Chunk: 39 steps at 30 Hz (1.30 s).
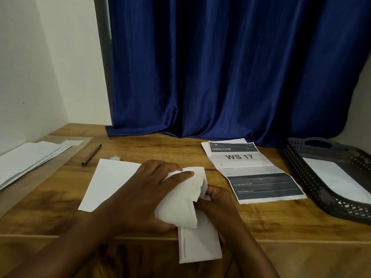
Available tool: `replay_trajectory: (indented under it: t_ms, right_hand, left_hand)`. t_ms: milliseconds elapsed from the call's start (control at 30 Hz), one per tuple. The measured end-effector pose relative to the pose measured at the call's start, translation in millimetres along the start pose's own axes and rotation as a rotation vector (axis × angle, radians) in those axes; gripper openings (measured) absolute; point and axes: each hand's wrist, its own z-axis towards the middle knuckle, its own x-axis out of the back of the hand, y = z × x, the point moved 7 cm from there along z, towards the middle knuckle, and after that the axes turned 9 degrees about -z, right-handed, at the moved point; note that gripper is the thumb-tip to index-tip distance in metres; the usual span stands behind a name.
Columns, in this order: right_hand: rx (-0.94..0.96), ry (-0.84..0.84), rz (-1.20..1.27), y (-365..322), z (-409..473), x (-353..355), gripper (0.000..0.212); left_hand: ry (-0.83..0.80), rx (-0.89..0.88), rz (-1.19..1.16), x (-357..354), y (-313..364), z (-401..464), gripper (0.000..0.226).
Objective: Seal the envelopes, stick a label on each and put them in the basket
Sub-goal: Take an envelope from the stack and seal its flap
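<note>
Hands meet at near centre of the desk (261,227) — left hand (144,195) lies flat on an envelope (112,181), fingers gripping tissue (178,203); right hand (216,203) pinches the tissue's right edge. Basket (313,183) far right holds one envelope (339,177).

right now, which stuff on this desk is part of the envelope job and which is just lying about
Part of the job:
- envelope being worked, under left hand and right hand
- white sheet
- stack of envelopes
- grey basket, one envelope in it

Just lying about:
- pen
- WS 17 printed sheet
- blue curtain
</note>
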Motion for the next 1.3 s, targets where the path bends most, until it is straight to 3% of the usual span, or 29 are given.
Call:
replay_trajectory:
  t_ms: [200,500,733,867,1000,1100,1200,1300]
  right_hand:
    - [-0.038,0.068,-0.082,6.3,3.4,1.4,0.011]
    - [-0.047,0.132,-0.111,11.6,4.3,2.9,0.008]
    - [0.027,0.145,-0.123,5.4,3.1,2.2,0.015]
    - [-0.037,0.143,-0.074,4.7,-0.5,10.3,0.033]
    - [-0.009,0.322,-0.107,4.7,-9.2,44.3,0.01]
    - [0.135,0.326,-0.171,-11.4,-18.8,66.4,0.03]
    - [0.181,0.22,-0.126,-22.8,-24.1,82.1,0.055]
    - [0.16,0.098,-0.16,-31.9,-27.9,86.3,0.05]
  left_hand:
    - [0.004,-0.002,0.0,-5.4,2.0,-1.1,0.109]
    - [0.014,-0.035,0.004,-0.4,6.6,-2.0,0.109]
    - [0.06,-0.029,0.024,0.4,3.7,-4.3,0.105]
    - [0.089,0.039,-0.006,6.1,-11.0,-7.6,0.107]
    - [0.127,0.107,0.002,14.7,-29.2,-14.3,0.11]
    - [0.131,0.133,0.012,16.5,-39.7,-18.5,0.112]
    - [0.132,0.14,0.026,14.2,-43.9,-19.4,0.114]
    - [0.13,0.138,0.04,10.0,-43.6,-16.7,0.115]
